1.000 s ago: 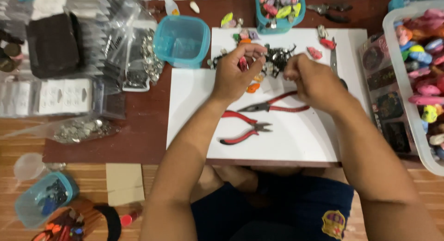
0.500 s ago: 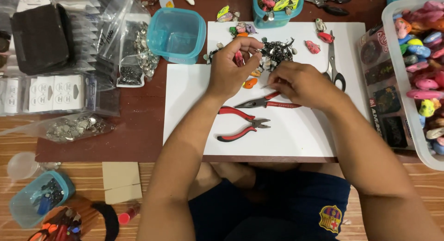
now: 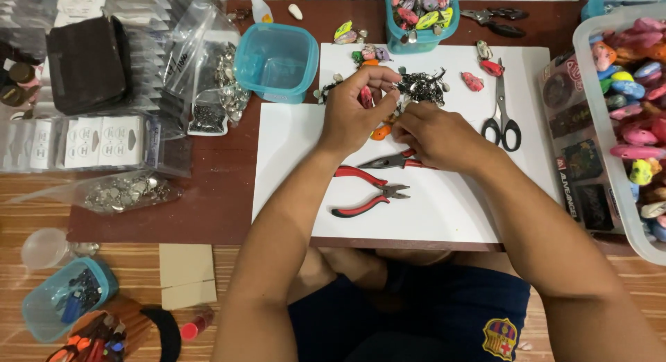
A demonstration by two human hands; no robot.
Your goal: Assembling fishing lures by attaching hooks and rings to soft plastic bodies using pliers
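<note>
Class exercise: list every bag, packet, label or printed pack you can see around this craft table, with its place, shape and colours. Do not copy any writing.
Clear zip bags: left of the teal tub, holding small metal parts.
Flat clear packets with white round labels: left edge, in a row.
Clear bag of silver bits: lower left on the table.
Dark printed packs: right, beside the white bin.

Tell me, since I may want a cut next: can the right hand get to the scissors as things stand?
Probably yes. The scissors lie flat on the white board, just beside the right hand, with bare board between them. That hand is busy pinching small parts with the left hand, so it would have to let go.
</note>
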